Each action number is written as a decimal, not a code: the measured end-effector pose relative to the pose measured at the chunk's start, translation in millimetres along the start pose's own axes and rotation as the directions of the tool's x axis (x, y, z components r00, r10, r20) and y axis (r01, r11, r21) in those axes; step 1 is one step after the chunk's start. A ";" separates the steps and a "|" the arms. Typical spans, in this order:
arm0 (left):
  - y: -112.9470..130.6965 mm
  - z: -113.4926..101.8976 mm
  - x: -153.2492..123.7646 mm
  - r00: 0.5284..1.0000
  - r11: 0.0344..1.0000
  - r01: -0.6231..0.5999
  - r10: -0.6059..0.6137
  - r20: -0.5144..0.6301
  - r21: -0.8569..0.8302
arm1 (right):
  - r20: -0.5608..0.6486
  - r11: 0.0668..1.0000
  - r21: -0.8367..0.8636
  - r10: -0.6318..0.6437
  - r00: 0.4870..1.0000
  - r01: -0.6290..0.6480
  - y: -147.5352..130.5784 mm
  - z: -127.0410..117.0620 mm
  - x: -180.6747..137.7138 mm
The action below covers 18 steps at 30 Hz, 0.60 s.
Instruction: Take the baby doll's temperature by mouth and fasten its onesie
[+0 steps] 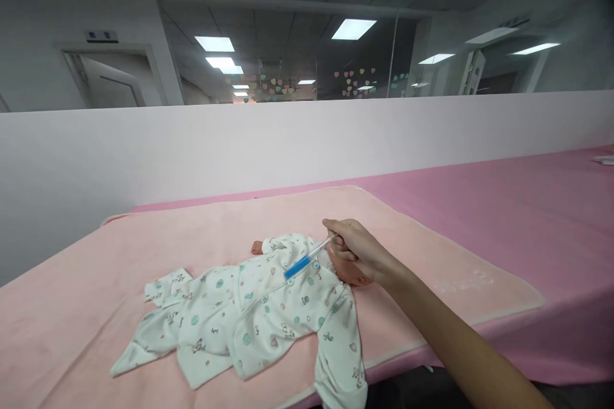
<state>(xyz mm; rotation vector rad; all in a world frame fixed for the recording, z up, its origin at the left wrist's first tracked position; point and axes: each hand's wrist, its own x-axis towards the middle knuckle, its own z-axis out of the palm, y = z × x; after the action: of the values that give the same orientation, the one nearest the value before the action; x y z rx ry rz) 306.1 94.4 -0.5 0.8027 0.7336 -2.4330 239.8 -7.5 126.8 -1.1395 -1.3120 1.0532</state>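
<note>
At the near edge, one sleeve of the doll hangs over the rim of the mat, while a bare forearm reaches in from the lower right. It ends in the right hand, which pinches the stick by its pale end, the other fingers curled in; that grip, seemingly, leaves the coloured end free and in plain sight. The left hand is out of view, so I cannot tell its state. The stick slants over the doll's chest, its tip toward the waist; whether it touches the cloth I cannot tell. It is slim and straight, a clear or whitish shaft with a bright blue, slightly blurred end. The doll lies face up across the mat, probably so that its front can be reached, its head partly hidden behind the hand; its white suit bears small green and brown prints. The peach mat likely pads the pink sheet below. Farther off stand a low white wall, glass with heart stickers, and ceiling lights.
</note>
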 end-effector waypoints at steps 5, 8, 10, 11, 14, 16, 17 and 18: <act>11.8 11.3 54.1 0.440 0.590 0.592 -0.807 0.393 0.549 | -0.077 0.985 -0.159 -0.085 0.993 0.072 2.5 7.2 -2.8; 25.3 11.4 93.0 -0.142 -0.223 0.946 -0.937 -0.318 0.235 | -0.039 0.994 -0.091 -0.055 0.998 0.052 3.8 5.2 -5.2; 32.8 8.0 114.7 -0.668 -0.417 0.744 -0.471 -0.576 -0.522 | -0.010 1.000 -0.022 -0.008 1.000 0.008 5.5 2.5 -5.7; 35.7 5.7 123.6 -0.829 -0.358 0.557 -0.184 -0.529 -0.749 | 0.010 1.000 0.005 0.019 1.000 -0.019 6.0 1.0 -6.0; 40.8 -1.7 139.0 -0.802 -0.321 0.171 0.504 -0.321 -0.931 | 0.046 0.996 0.062 0.058 0.997 -0.061 2.4 -4.7 -8.3; 40.3 -5.8 135.7 -0.645 -0.254 0.018 0.736 -0.206 -0.967 | -0.002 0.997 0.072 0.004 1.000 -0.004 -5.3 -9.5 -11.3; 38.8 -7.5 128.6 -0.594 -0.152 -0.013 0.796 -0.115 -0.988 | -0.061 0.997 0.060 -0.044 0.997 0.047 -10.1 -12.1 -13.1; 36.6 -8.9 117.8 -0.561 -0.050 -0.024 0.827 -0.028 -0.998 | -0.101 0.995 0.044 -0.082 0.992 0.086 -15.1 -14.7 -14.8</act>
<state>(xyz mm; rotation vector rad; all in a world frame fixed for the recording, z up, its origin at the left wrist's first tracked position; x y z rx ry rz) 246.2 41.6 -94.9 -0.7138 0.1064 -0.4734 253.5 -24.8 140.1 -1.0776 -1.2389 0.9500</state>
